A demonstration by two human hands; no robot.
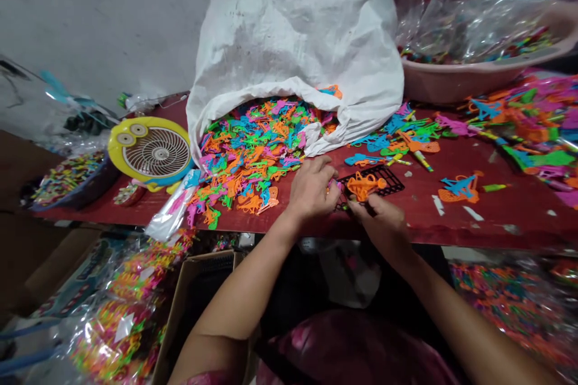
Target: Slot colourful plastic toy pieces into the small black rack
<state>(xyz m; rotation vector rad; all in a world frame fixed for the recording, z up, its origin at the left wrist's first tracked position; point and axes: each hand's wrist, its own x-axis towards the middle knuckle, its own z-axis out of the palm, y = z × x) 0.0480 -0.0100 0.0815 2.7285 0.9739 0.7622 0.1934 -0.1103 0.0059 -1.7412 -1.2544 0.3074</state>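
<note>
A black plastic grid frame (394,180) lies near the table's front edge, with an orange plastic toy piece (365,185) on top of it. My left hand (312,189) rests palm down over the grid's left end, fingers curled, and a bit of purple plastic shows by its fingertips. What those fingers hold is mostly hidden. My right hand (383,222) is closed at the grid's near edge, just below the orange piece, its thumb and fingers pinched on the rim. Close behind the grid lies a flat blue piece (361,159).
A large white sack (298,24) spills a heap of bright plastic pieces (257,156) left of my hands. A yellow fan (158,153) stands further left. At right are a pink basin (442,81), more loose pieces (533,126) and a small blue-orange stack (460,187). An open carton (180,295) sits below.
</note>
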